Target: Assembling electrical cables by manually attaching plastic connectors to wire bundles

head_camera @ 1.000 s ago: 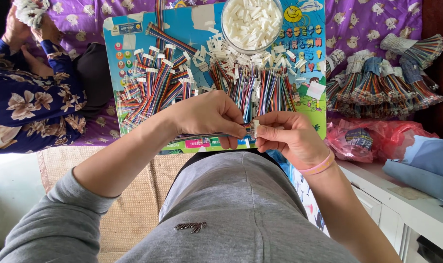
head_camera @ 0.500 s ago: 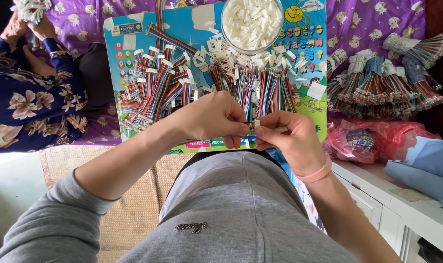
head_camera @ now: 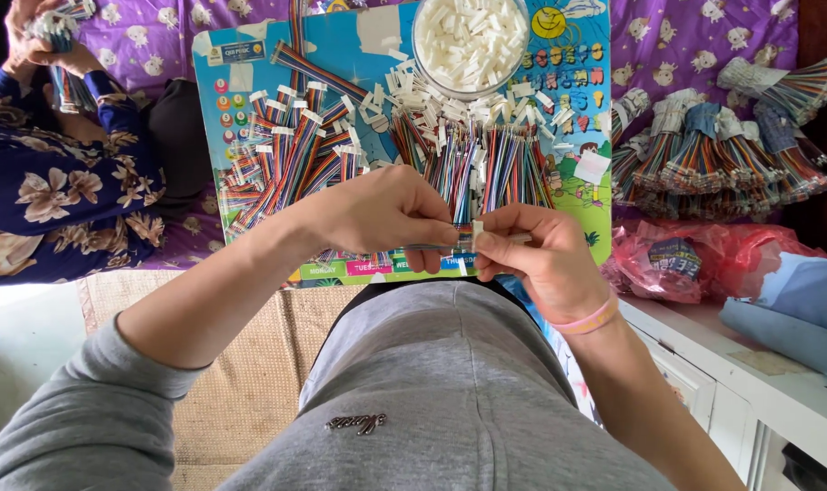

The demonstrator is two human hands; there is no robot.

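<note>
Landmark: the colourful board [head_camera: 250,73], a blue picture board lying flat ahead of the person, against a purple patterned cloth [head_camera: 695,36]
Co-worker: a person in a dark flowered sleeve [head_camera: 41,191] sits beside the board's left edge, hands up at the board's far left corner with a small bundle of wires
Bundled wires: tied fans of striped cable [head_camera: 732,136] lie off the board's right edge on the cloth
Red bag: a crumpled red plastic bag [head_camera: 704,259] sits off the board's near right corner, by a white cabinet [head_camera: 750,364]
Finished pieces: rainbow ribbon cables [head_camera: 282,164] with white ends spread over the board's left half
Loose wires: a heap of coloured wires [head_camera: 504,164] covers the board's middle and right
Bowl: a round bowl [head_camera: 421,55] of white plastic connectors stands at the board's far edge
Left hand: the left hand [head_camera: 377,214] hovers over the board's near edge, fingers curled and pinched on the thin wire strip [head_camera: 432,246]
Right hand: the right hand [head_camera: 541,264], pink band at the wrist, is at the board's near edge too, thumb and forefinger closed on the small white connector [head_camera: 477,232]
Wire strip and connector: they meet between the two hands, the strip's end just at the connector, both hands' fingertips nearly touching, above the board's bottom border
</note>
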